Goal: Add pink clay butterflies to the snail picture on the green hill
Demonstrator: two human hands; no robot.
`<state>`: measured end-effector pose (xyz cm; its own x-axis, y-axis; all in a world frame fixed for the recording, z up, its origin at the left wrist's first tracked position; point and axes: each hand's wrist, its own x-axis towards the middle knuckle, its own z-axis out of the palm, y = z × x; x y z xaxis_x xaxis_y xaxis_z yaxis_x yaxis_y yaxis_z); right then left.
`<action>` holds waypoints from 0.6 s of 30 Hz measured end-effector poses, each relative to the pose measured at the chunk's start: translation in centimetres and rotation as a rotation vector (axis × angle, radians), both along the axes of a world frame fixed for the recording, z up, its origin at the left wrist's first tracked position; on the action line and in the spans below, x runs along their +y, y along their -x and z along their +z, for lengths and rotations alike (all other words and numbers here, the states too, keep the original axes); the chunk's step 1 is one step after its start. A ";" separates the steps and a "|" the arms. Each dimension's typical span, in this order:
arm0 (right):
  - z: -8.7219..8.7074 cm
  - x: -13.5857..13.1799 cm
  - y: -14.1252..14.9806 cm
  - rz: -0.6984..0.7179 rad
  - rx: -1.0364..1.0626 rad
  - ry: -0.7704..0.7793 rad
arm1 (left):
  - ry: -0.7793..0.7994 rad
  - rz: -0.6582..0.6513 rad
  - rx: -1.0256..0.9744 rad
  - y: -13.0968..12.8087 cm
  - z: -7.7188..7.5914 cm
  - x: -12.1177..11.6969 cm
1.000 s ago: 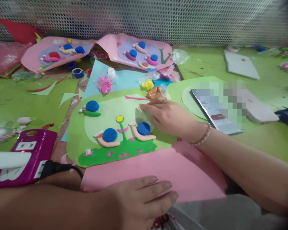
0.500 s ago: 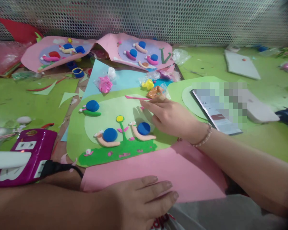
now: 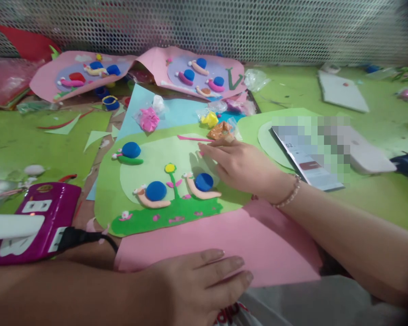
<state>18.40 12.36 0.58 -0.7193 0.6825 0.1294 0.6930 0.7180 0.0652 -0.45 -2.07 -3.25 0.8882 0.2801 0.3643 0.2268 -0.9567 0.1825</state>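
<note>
My right hand [image 3: 243,165] reaches over a light green paper picture [image 3: 149,158], its index fingertip low over the sheet at a small bit of pink clay [image 3: 201,154]. The other fingers are bent and partly hidden. Just beyond the fingertip lies a thin pink clay strip [image 3: 192,138], its right end meeting the hand. On the picture are clay snails with blue shells, one nearest my hand [image 3: 204,182], and a yellow clay flower [image 3: 170,168] above a dark green strip of grass [image 3: 163,217]. My left hand [image 3: 204,283] rests flat, fingers apart, on pink paper [image 3: 217,244].
Bags of pink clay [image 3: 148,119], yellow clay [image 3: 209,119] and brown clay [image 3: 221,130] lie behind the picture. A phone [image 3: 306,158] is at the right, a purple power strip [image 3: 66,199] at the left. Pink snail pictures [image 3: 149,68] lean near the perforated metal panel [image 3: 204,27].
My right index fingertip has shifted very slightly downward over the paper. My left hand and the clay pieces stay where they were.
</note>
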 end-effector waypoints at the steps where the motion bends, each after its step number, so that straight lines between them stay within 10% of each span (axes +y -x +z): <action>1: 0.1 0.0 0.0 -0.006 -0.007 -0.003 | 0.001 0.003 0.000 0.0 0.0 0.0; 18: -0.2 0.1 -0.1 0.058 -0.040 -0.031 | 0.028 -0.037 0.088 0.2 0.5 0.0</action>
<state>18.46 12.46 0.42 -0.7625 0.6357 0.1206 0.6468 0.7540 0.1149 -0.69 -2.05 -2.71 0.9263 0.2555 0.2767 0.2079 -0.9595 0.1902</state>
